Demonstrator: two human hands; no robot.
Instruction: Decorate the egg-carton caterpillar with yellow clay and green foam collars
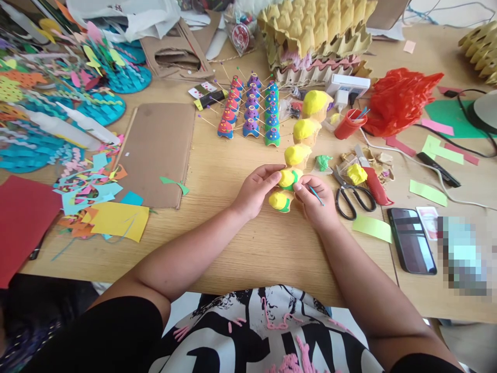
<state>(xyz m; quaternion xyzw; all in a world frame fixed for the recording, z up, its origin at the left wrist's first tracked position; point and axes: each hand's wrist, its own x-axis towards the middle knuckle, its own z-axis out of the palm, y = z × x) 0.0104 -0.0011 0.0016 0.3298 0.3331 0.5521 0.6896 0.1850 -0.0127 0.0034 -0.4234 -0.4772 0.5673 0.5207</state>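
Observation:
An egg-carton strip [297,155] runs away from me over the table, its bumps capped with yellow clay. Green clay [285,205] edges the two nearest bumps. My left hand [253,190] is closed on the strip's left side, thumb and fingers at the second-nearest bump. On the other side, my right hand [317,201] has its thumb against the green clay of that same bump. A thin blue stick [316,195] pokes out of the right hand's fingers. Just beyond the right hand lies a lump of green clay [323,162] on a clear wrapper.
Black-handled scissors [345,194], a yellow clay lump [356,174] and a red cutter [376,186] lie right. Painted carton caterpillars [251,111] with pins stand ahead. Also around are a phone [412,241], cardboard [157,150], paper scraps [93,181], egg trays [316,31] and a red bag [402,98].

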